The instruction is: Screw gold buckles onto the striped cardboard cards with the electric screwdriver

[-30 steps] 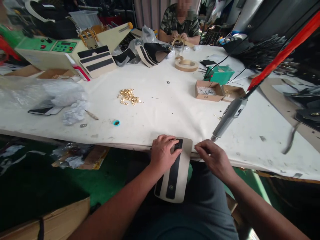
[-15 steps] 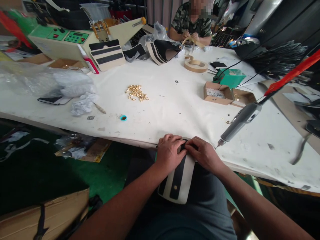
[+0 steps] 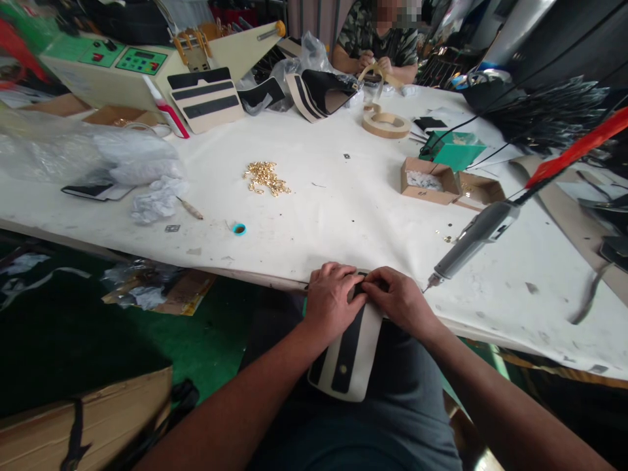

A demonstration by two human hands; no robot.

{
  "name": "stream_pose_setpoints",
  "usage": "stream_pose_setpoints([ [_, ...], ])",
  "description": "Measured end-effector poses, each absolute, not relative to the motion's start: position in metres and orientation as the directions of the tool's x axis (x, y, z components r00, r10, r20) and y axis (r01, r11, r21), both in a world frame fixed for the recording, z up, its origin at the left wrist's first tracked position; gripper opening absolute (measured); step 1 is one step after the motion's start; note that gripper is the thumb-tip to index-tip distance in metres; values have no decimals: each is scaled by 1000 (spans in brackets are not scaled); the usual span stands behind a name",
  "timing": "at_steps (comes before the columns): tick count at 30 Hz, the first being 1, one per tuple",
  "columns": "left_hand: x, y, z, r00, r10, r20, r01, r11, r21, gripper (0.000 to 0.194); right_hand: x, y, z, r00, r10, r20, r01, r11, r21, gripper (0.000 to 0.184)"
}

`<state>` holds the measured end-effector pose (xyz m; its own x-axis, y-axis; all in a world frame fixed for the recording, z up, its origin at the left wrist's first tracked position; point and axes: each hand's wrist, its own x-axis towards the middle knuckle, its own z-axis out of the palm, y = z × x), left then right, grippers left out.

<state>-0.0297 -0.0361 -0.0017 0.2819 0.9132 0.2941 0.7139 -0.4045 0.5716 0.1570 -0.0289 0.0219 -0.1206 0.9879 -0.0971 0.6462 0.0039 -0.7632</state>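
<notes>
Across my lap, against the table edge, lies a beige panel with black strips along it. A small round metal fitting sits near the lower end of one strip. My left hand grips the panel's upper part, fingers over its far end and thumb on the strip. Beside it my right hand pinches at the top of the strip; whatever is between the fingertips is hidden. Just right of that hand hangs a grey electric screwdriver, its tip near the tabletop.
Gold-coloured metal pieces lie heaped on the white table. Left of them are a blue cap, an awl and crumpled paper. Small cardboard boxes and a tape roll stand farther back. A co-worker sits opposite.
The view has shifted slightly, so the table's left side sits a little farther left and higher. Both hands keep nearly the same hold on the panel.
</notes>
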Motion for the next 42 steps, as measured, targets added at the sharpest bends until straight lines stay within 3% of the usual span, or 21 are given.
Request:
stream_pose_setpoints([
  [5,-30,-37,-1,284,912,296,712,-407,572,30,155,-26,26,-107,985,-135,613,-41,-789,19],
  [8,-30,-37,-2,278,910,307,711,-410,571,31,158,-37,31,-92,995,-46,554,12,-832,27],
  [12,-29,-37,-5,268,906,326,709,-415,570,29,183,-66,38,219,959,180,528,39,-848,34],
  [15,-29,-37,-7,266,904,336,705,-420,571,28,212,-72,41,525,765,374,539,42,-841,37],
  [18,-29,-37,-6,264,905,333,711,-416,567,28,239,-52,40,649,653,390,456,75,-887,55],
  [23,-28,-36,-4,259,909,325,720,-406,563,28,249,-3,37,533,842,81,66,54,-996,52],
  [25,-28,-37,-4,259,910,324,718,-406,566,28,236,3,42,505,863,22,-53,57,-997,46],
  [33,-28,-36,-2,265,919,292,731,-389,561,29,142,-23,72,316,939,136,-210,209,-955,33],
  [42,-28,-37,3,267,924,273,717,-380,585,32,114,-13,50,251,938,241,-79,268,-960,39],
])
